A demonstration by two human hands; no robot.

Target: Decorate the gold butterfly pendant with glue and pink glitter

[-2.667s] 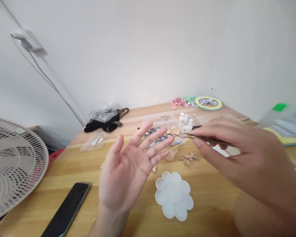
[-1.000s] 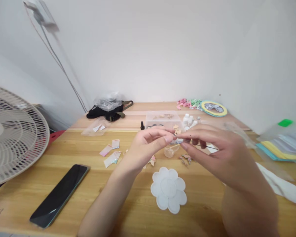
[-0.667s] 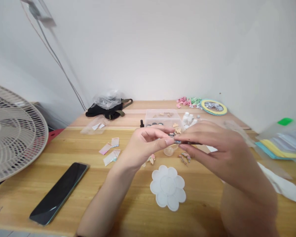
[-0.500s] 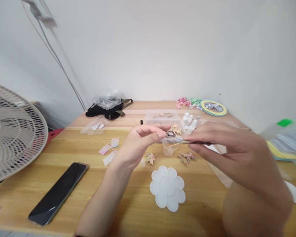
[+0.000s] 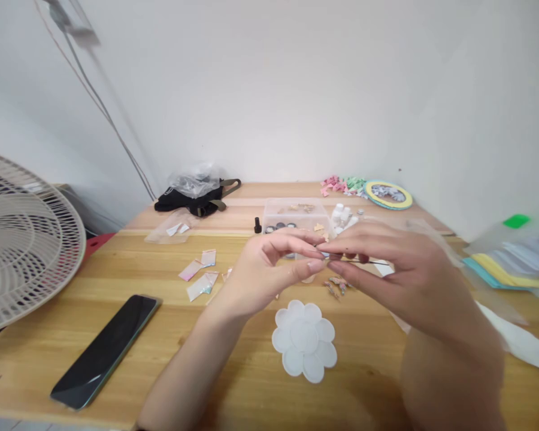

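My left hand (image 5: pixel 273 263) is raised over the table, thumb and fingers pinched around something too small and covered to make out. My right hand (image 5: pixel 395 269) grips a slim dark tool (image 5: pixel 377 262), whose kind I cannot tell. The fingertips of both hands meet at the tool's left end. Behind them a small clear cup is mostly hidden. Nearest below lies a white flower-shaped palette (image 5: pixel 304 338). Several small decorated pieces (image 5: pixel 339 285) lie on the wood just under my right fingers.
A clear plastic box (image 5: pixel 291 206) with small parts, white bottles (image 5: pixel 339 212) and a black bottle (image 5: pixel 257 225) stand behind. Small sachets (image 5: pixel 200 284), a phone (image 5: pixel 105 353) and a fan (image 5: pixel 27 239) are at left. Yellow and blue folders (image 5: pixel 503 272) lie at right.
My right hand has moved left, bringing the tool's end to my left fingertips. The left hand has shifted slightly right and now covers most of the clear cup.
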